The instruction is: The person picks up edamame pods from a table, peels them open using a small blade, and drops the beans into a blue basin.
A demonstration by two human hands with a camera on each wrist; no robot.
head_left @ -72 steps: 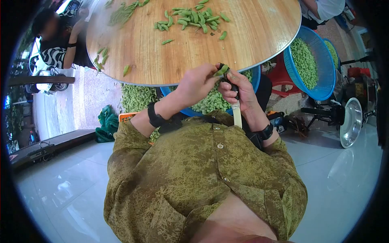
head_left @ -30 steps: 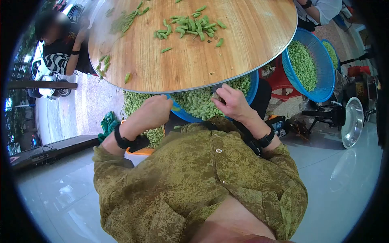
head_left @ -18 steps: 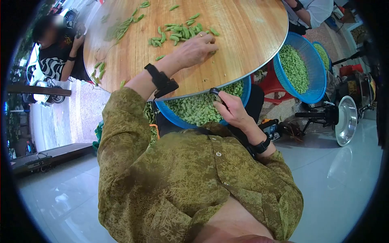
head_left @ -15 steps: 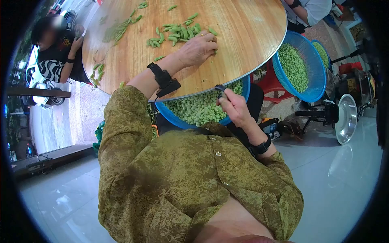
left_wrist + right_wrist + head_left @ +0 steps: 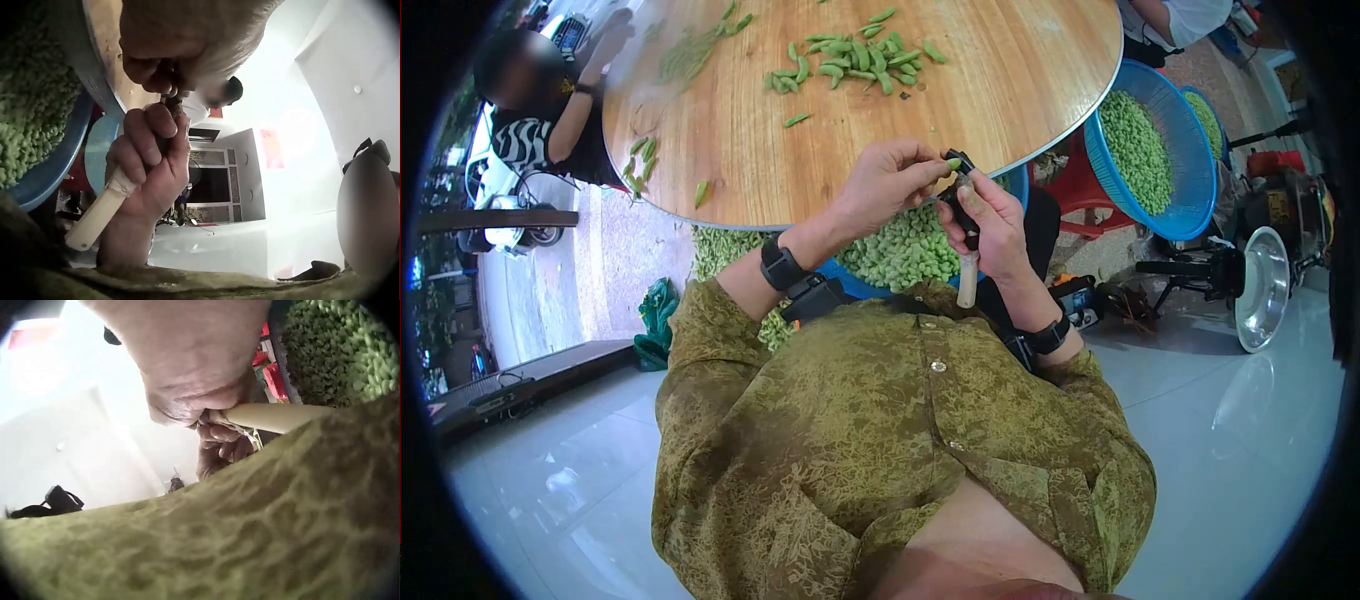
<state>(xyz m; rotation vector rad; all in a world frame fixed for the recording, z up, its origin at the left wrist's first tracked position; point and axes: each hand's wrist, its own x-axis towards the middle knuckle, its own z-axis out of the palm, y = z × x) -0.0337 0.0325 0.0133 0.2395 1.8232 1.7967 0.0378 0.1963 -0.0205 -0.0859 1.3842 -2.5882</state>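
My left hand (image 5: 890,185) pinches a green bean pod (image 5: 954,163) at the table's near edge. My right hand (image 5: 992,225) grips a tool with a pale handle (image 5: 967,285) and a dark upper part; its tip meets the pod. In the left wrist view the handle (image 5: 94,219) has a hole at its end and wrapping near the fingers, while the working tip is hidden between both hands. The right wrist view also shows the pale handle (image 5: 275,416). Beneath the hands, shelled green beans (image 5: 900,250) fill a blue basin (image 5: 53,190).
A pile of pods (image 5: 860,62) lies on the round wooden table (image 5: 780,165), with stray pods (image 5: 640,165) at its left. Right of it, a blue basket (image 5: 1195,190) of beans leans on a red stool (image 5: 1090,175). One person (image 5: 530,110) sits at left, another at upper right.
My left hand has come back from the pile on the table to the right hand, bringing a pod. The right hand has lifted and turned, so the pale handle shows.
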